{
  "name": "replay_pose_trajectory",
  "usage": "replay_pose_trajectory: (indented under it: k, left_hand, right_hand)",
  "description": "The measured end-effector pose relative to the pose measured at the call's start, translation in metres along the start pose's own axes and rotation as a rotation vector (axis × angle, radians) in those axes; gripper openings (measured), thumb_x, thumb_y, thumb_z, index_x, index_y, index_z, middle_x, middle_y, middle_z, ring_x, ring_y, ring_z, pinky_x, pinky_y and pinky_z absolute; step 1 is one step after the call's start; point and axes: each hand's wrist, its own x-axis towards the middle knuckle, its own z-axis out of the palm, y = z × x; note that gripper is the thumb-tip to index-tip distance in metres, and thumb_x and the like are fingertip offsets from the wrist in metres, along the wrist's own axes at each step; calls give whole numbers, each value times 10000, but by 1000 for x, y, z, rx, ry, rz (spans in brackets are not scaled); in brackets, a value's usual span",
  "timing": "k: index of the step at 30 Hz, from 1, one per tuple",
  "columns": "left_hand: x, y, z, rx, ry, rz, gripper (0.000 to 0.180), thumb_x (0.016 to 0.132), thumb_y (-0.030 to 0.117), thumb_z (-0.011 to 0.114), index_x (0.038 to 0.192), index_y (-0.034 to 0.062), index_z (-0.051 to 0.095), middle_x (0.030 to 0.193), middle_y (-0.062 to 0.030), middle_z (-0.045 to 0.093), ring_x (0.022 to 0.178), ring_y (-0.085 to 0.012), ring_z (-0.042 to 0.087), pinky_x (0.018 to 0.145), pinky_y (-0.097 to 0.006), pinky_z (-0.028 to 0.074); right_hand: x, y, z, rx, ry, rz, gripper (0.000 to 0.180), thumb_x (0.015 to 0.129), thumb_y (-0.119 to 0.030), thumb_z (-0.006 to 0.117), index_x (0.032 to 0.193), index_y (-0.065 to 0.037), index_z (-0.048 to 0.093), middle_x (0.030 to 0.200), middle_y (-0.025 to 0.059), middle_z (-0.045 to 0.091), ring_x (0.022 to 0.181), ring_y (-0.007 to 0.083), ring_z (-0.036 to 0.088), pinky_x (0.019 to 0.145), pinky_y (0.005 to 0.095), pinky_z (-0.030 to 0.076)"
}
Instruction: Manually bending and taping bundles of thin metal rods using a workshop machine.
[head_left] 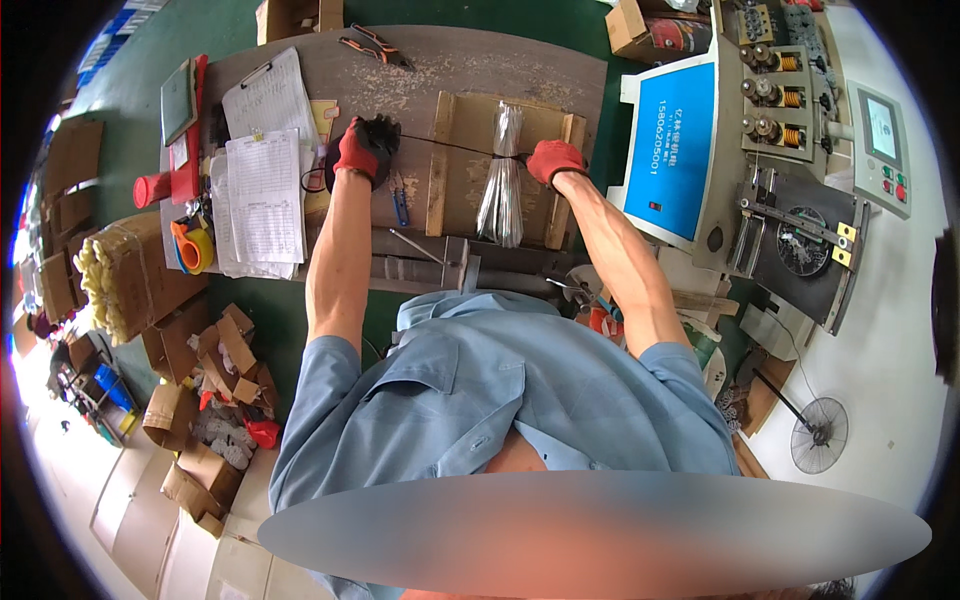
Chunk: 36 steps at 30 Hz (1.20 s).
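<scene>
Shiny thin metal rods (502, 185) lie as a bundle in a shallow wooden-sided tray (437, 165) on the workbench. A thin black cord (450, 146) crosses the rods' middle and runs left to my left hand. My left hand (358, 152), in a red glove, is closed on the cord at a dark, ragged-edged black mass (380, 135); whether that is a coil of cord is unclear. Just right of the rods, my right hand (556, 161), also in a red glove, is closed at the cord's other side; its fingertips are partly hidden.
Orange-handled pliers (378, 47) lie at the bench's far side, and blue-handled snips (400, 203) beside the tray. Printed sheets (265, 195) and an orange tape dispenser (193, 247) sit left. A blue-panelled machine (672, 150) stands close on the right. Cardboard boxes (150, 265) crowd the left.
</scene>
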Motion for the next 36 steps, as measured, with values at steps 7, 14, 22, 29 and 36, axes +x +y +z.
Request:
replay_pose_trajectory:
  k: [7, 14, 22, 29, 36]
  left_hand:
    - [-60, 47, -11, 805, 32, 303, 288, 906, 236, 594, 1121, 46, 625, 956, -62, 657, 859, -178, 614, 756, -338, 503]
    - [-121, -72, -44, 1248, -294, 618, 283, 880, 207, 652, 1044, -23, 645, 933, -67, 666, 821, -143, 593, 759, -303, 482]
    - [-47, -193, 2, 1672, 39, 614, 388, 864, 393, 562, 968, 34, 665, 975, -261, 640, 967, -440, 592, 792, -461, 487]
    - [-2, -204, -24, 1519, 182, 603, 366, 868, 300, 528, 888, -37, 669, 910, -296, 643, 925, -426, 623, 764, -440, 501]
    - [15, -195, -44, 958, -19, 433, 258, 874, 256, 573, 801, 18, 640, 663, -40, 579, 604, -134, 509, 555, -325, 408]
  right_hand:
    - [0, 0, 6, 14, 36, 3, 287, 776, -223, 562, 964, -81, 727, 1037, 181, 680, 986, 340, 659, 793, 434, 532]
    - [-1, -2, 0, 37, 7, 15, 281, 772, -229, 585, 966, -83, 727, 1040, 180, 680, 994, 341, 655, 794, 429, 533]
    - [-4, -1, 7, 70, 125, -3, 291, 800, -198, 535, 966, -48, 720, 1019, 209, 672, 971, 361, 660, 806, 437, 531]
    - [-3, 0, 11, 200, 26, 75, 336, 828, -299, 560, 1013, -57, 702, 1053, 207, 663, 1010, 367, 638, 831, 442, 521]
    - [-15, 13, 13, 494, 93, -3, 403, 785, -400, 675, 1045, -92, 686, 991, 167, 688, 970, 335, 651, 817, 423, 511]
